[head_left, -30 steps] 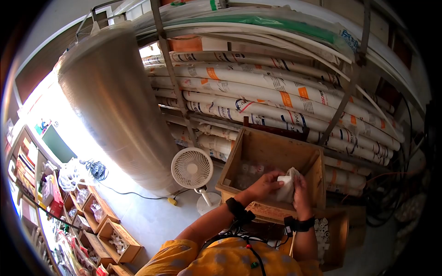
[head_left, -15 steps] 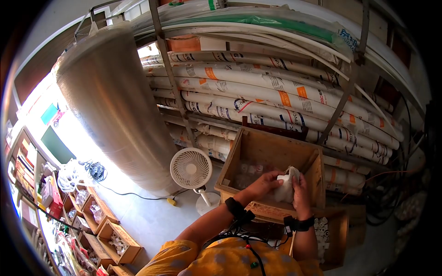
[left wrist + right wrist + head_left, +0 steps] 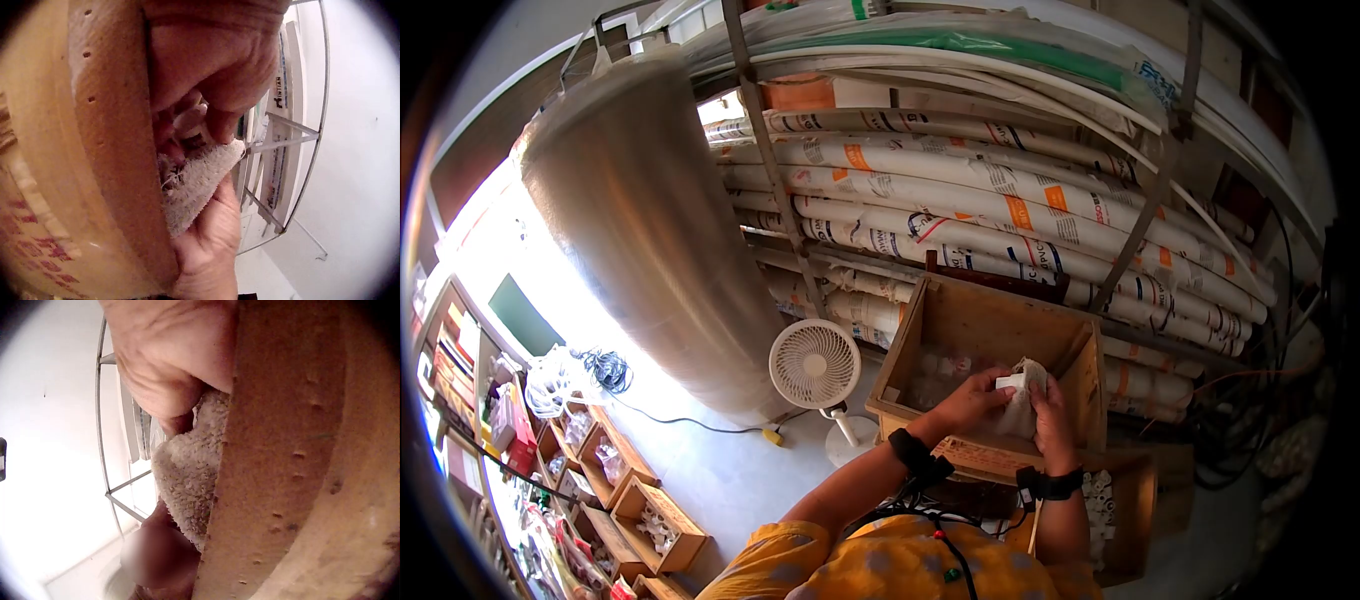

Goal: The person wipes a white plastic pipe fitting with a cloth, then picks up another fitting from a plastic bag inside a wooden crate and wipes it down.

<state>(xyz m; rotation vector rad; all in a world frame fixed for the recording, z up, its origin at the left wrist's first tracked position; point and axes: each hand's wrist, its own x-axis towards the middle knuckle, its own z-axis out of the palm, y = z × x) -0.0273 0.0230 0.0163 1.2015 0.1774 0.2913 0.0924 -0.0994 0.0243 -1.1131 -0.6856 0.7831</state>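
Observation:
Both hands meet over an open wooden crate (image 3: 1085, 365). My left hand (image 3: 972, 396) pinches a small white piece (image 3: 1008, 381) against a rough off-white cloth (image 3: 1026, 408). My right hand (image 3: 1050, 412) grips that cloth from the right. In the left wrist view the left hand (image 3: 215, 75) curls over the cloth (image 3: 197, 181), with the right hand (image 3: 206, 250) below and the crate wall (image 3: 106, 162) close beside. In the right wrist view the right hand (image 3: 169, 356) clasps the cloth (image 3: 187, 469) against the crate wall (image 3: 294, 456). Small clear and white parts lie inside the crate, partly hidden.
Printed white pipes (image 3: 1000, 200) are stacked on a metal rack behind the crate. A large wrapped roll (image 3: 640, 230) stands at the left, with a white fan (image 3: 817, 365) at its foot. Low wooden trays of fittings (image 3: 655, 520) sit on the floor at lower left.
The small white piece now shows at the top of the cloth under the left fingertips. Both hands have stayed over the crate, shifting only slightly.

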